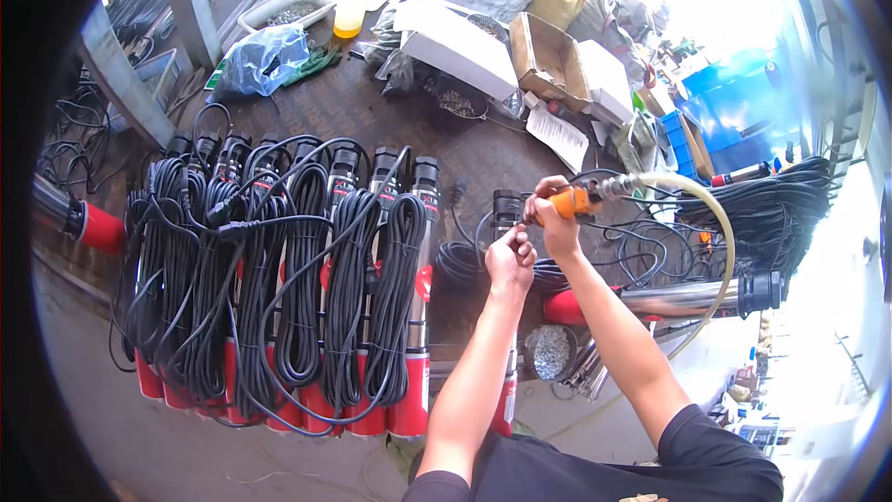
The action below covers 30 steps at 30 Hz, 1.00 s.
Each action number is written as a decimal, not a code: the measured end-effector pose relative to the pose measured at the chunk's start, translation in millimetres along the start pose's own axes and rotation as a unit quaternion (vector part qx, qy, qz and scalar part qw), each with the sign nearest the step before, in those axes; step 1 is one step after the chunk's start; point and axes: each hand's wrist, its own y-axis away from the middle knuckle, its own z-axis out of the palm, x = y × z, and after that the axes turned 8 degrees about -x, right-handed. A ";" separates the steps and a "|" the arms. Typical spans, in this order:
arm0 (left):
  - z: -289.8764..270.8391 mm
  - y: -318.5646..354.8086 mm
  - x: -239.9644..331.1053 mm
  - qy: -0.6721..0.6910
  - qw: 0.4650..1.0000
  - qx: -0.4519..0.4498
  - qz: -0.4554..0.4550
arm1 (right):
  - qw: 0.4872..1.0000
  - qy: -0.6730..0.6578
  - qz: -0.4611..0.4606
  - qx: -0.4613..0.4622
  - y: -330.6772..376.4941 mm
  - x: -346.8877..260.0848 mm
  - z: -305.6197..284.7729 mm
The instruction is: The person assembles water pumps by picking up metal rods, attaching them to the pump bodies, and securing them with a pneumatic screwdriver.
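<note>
A: Where's the tool?
B: Orange power tool (pixel 576 202) is up over the right half of the bench (pixel 321 116); its nose points down-left, toward the person; a pale hose (pixel 720 223) runs off its back end and loops round to the right.
A: Hands?
B: Right hand (pixel 556 214) is wrapped round the tool body; left hand (pixel 511 262) is at the nose, fingers curled in — can't tell if they pinch a small part or just steady the tip.
A: Under them?
B: One steel cylinder with a black cap (pixel 507 207), lying lengthwise away from the person; hands and forearm cover much of it.
A: Right of that?
B: A second cylinder (pixel 669 299), lying crosswise, red end toward the hands; bowl of small metallic bits (pixel 550 353) on the near side; heap of black cables (pixel 771 209) farther right.
A: Left?
B: Row of red-ended cylinders (pixel 409 409), side by side; black cable coils (pixel 395 260) lie on top.
A: Far side?
B: Yellow-liquid bottle (pixel 349 14), blue plastic bag (pixel 265 58), open cardboard box (pixel 548 60); printed sheet (pixel 557 137) just nearer than the box.
</note>
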 end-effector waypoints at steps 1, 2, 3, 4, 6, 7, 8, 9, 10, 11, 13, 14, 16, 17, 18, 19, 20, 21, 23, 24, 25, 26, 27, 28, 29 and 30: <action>2.4 -0.9 -2.2 -0.011 1.000 0.010 0.002 | 0.999 0.004 0.025 0.023 -4.3 -8.3 8.6; 4.7 -0.9 -3.7 -0.022 1.000 0.020 0.006 | 0.997 0.039 0.035 0.056 -10.1 -15.9 18.3; 7.0 -1.1 -4.7 -0.026 0.999 0.022 0.008 | 0.993 0.068 0.033 0.096 -15.7 -13.7 20.5; 9.6 -0.8 -4.7 -0.029 0.999 0.023 0.011 | 0.990 0.078 0.032 0.110 -20.1 -14.2 21.7; 11.9 5.9 -6.5 -0.079 0.996 0.031 0.008 | 0.988 0.089 0.021 0.122 -19.0 -13.3 18.3; 10.5 13.9 -7.3 -0.127 0.991 0.039 0.003 | 0.989 0.086 0.011 0.120 -15.4 -8.7 12.7; 7.9 24.3 -8.3 -0.174 0.984 0.047 -0.001 | 0.992 0.061 0.008 0.110 -7.0 -3.7 9.0; 1.6 39.7 -9.8 -0.257 0.965 0.032 0.035 | 0.997 0.034 -0.010 0.074 2.1 -2.8 8.0; -0.6 52.1 -13.8 -0.327 0.941 0.053 0.074 | 0.997 0.049 -0.022 0.060 9.5 -2.6 8.2; -6.2 64.3 -18.4 -0.395 0.909 0.073 0.110 | 0.996 0.065 -0.033 0.049 16.3 -2.1 8.8; -34.7 83.8 -28.9 -0.529 0.805 0.099 0.250 | 0.995 0.077 -0.038 0.043 17.7 -0.2 13.3; -48.5 93.7 -33.4 -0.591 0.742 0.109 0.297 | 0.995 0.081 -0.037 0.045 16.8 -1.4 14.2; -47.9 126.1 -38.8 -0.711 0.615 0.130 0.316 | 0.996 0.060 -0.039 0.061 14.9 0.9 8.3; -54.4 138.1 -41.6 -0.749 0.568 0.137 0.313 | 0.995 0.056 -0.041 0.064 15.2 2.1 8.0; -60.3 148.8 -43.6 -0.769 0.538 0.139 0.316 | 0.996 0.052 -0.046 0.064 13.7 3.8 9.7; -65.3 158.3 -47.6 -0.789 0.508 0.139 0.317 | 0.995 0.049 -0.050 0.065 12.8 5.4 8.3; -70.3 167.9 -51.4 -0.811 0.491 0.129 0.291 | 0.995 0.042 -0.056 0.069 11.4 7.4 7.0; -73.1 176.9 -53.9 -0.833 0.471 0.135 0.257 | 0.994 0.024 -0.063 0.085 10.2 7.1 9.6; -76.5 184.1 -62.5 -0.854 0.461 0.146 0.191 | 0.992 -0.005 -0.048 0.113 7.3 6.0 6.4; -79.0 183.1 -63.7 -0.860 0.450 0.146 0.192 | 0.990 -0.029 -0.056 0.128 6.9 2.1 11.7; -82.2 180.7 -64.5 -0.865 0.440 0.147 0.192 | 0.990 -0.009 -0.058 0.127 7.2 3.7 13.6; -85.7 179.6 -64.7 -0.870 0.429 0.147 0.192 | 0.990 0.011 -0.059 0.126 7.3 5.3 15.9; -85.8 180.5 -65.2 -0.875 0.418 0.144 0.197 | 0.989 0.033 -0.060 0.128 8.6 6.1 16.3; -86.1 180.7 -65.7 -0.880 0.407 0.141 0.202 | 0.986 0.038 -0.086 0.138 6.4 8.0 17.3; -86.4 180.9 -66.7 -0.884 0.396 0.139 0.208 | 0.985 0.033 -0.086 0.145 6.4 8.1 17.0; -87.6 180.7 -66.3 -0.881 0.400 0.144 0.209 | 0.985 0.042 -0.082 0.143 4.8 7.7 19.1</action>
